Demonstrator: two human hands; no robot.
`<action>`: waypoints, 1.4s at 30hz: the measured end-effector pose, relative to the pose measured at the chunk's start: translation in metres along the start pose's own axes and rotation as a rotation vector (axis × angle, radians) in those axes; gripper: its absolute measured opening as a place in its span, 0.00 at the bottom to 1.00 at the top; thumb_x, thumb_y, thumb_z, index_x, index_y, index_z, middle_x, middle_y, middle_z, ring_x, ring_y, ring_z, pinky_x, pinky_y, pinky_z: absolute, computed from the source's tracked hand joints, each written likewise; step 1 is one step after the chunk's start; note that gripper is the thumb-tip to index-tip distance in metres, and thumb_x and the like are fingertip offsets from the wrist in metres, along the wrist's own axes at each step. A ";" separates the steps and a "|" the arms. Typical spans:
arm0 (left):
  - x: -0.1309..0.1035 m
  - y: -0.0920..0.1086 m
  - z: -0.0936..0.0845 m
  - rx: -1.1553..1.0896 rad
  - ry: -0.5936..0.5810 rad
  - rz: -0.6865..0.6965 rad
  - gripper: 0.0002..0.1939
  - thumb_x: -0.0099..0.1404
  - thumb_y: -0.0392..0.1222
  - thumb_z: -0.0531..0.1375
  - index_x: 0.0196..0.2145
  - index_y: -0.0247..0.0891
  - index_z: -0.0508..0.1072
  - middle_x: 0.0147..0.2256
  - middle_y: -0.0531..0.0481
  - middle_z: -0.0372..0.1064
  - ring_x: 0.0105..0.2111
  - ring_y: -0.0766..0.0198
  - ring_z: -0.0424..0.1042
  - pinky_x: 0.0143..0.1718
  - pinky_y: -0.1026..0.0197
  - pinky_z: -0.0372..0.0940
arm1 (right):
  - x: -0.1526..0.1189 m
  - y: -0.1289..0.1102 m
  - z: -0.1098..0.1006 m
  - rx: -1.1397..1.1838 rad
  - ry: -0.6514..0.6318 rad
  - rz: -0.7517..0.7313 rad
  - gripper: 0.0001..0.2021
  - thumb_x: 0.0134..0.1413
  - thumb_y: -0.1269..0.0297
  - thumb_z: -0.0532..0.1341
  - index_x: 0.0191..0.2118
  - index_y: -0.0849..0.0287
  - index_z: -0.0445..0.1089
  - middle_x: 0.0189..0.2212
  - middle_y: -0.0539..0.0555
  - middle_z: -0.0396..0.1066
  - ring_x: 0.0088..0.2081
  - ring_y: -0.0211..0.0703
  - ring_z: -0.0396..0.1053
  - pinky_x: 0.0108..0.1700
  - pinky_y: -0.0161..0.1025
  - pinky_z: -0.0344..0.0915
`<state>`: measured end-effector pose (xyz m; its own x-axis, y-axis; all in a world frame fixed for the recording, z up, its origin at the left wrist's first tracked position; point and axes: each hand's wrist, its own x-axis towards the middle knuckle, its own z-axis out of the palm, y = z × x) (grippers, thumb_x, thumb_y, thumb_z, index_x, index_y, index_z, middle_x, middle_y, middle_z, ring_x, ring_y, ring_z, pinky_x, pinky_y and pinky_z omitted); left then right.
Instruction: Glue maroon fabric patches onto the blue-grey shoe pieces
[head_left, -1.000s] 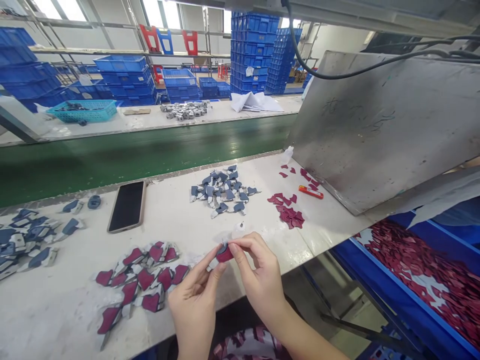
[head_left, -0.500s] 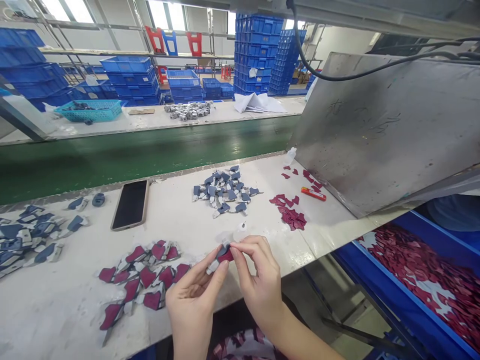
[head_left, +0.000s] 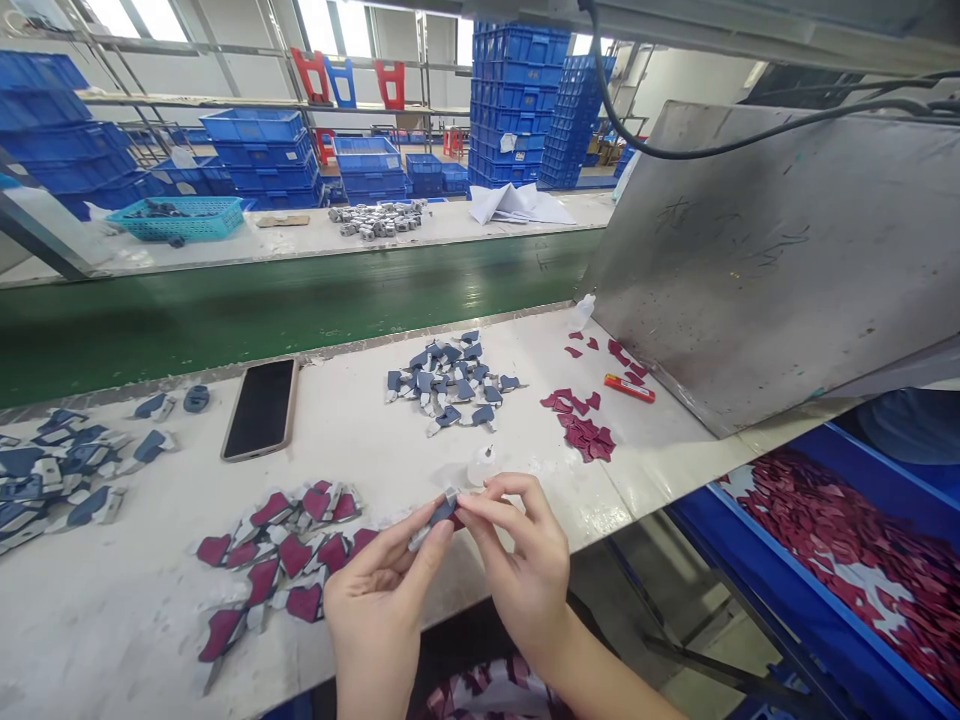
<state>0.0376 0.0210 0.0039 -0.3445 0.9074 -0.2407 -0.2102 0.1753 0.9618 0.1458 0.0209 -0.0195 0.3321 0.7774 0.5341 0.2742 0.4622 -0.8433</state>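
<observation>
Between both hands, above the front edge of the table, is a small grey-blue and white plastic part (head_left: pixel 442 511) with a dark red piece at its right side. My left hand (head_left: pixel 386 590) pinches its left end between thumb and fingers. My right hand (head_left: pixel 521 565) has its thumb and fingertips on the red side, hiding much of it. A small clear bottle with a dark tip (head_left: pixel 482 464) stands just beyond the fingers. Left of my hands lie several parts with dark red faces (head_left: pixel 296 553). Further back is a pile of grey-blue and white parts (head_left: pixel 450 378).
Loose dark red pieces (head_left: pixel 589 438) and a red-orange tube (head_left: pixel 628 388) lie at right, by a leaning metal panel (head_left: pixel 780 250). A phone (head_left: pixel 260 410) and more grey-blue parts (head_left: pixel 64 465) are at left. A blue crate (head_left: pixel 832 450) of red pieces stands lower right.
The part has turned in my fingers, so less of its red face shows and more of the grey-blue side. My hands have shifted only slightly.
</observation>
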 end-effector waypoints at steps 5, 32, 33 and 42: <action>-0.004 0.011 -0.003 0.086 -0.058 0.035 0.18 0.44 0.46 0.74 0.34 0.38 0.83 0.33 0.45 0.81 0.36 0.51 0.81 0.39 0.58 0.77 | 0.016 -0.007 -0.020 0.407 -0.311 0.454 0.15 0.60 0.60 0.65 0.52 0.48 0.75 0.41 0.54 0.71 0.43 0.44 0.73 0.44 0.43 0.77; -0.015 0.019 0.000 0.103 -0.037 0.094 0.15 0.41 0.43 0.75 0.30 0.40 0.83 0.25 0.50 0.80 0.27 0.57 0.80 0.31 0.65 0.77 | 0.010 -0.013 -0.027 0.404 -0.368 0.357 0.13 0.63 0.67 0.62 0.51 0.46 0.75 0.40 0.53 0.67 0.41 0.40 0.69 0.41 0.35 0.70; -0.016 0.019 0.000 0.105 -0.031 0.093 0.15 0.41 0.43 0.75 0.30 0.41 0.83 0.26 0.50 0.80 0.27 0.57 0.80 0.31 0.65 0.77 | 0.010 -0.012 -0.027 0.408 -0.366 0.368 0.14 0.62 0.67 0.62 0.51 0.46 0.75 0.40 0.53 0.66 0.41 0.39 0.68 0.41 0.35 0.70; -0.019 0.009 0.000 0.275 0.026 0.322 0.10 0.50 0.45 0.72 0.32 0.45 0.83 0.32 0.54 0.81 0.31 0.60 0.81 0.36 0.65 0.77 | 0.010 -0.014 -0.016 0.435 -0.300 0.484 0.07 0.62 0.62 0.63 0.44 0.51 0.76 0.36 0.51 0.67 0.40 0.38 0.68 0.41 0.34 0.69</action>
<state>0.0421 0.0050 0.0167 -0.3760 0.9233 0.0778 0.1630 -0.0168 0.9865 0.1601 0.0157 -0.0014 0.0453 0.9932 0.1069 -0.2471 0.1149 -0.9622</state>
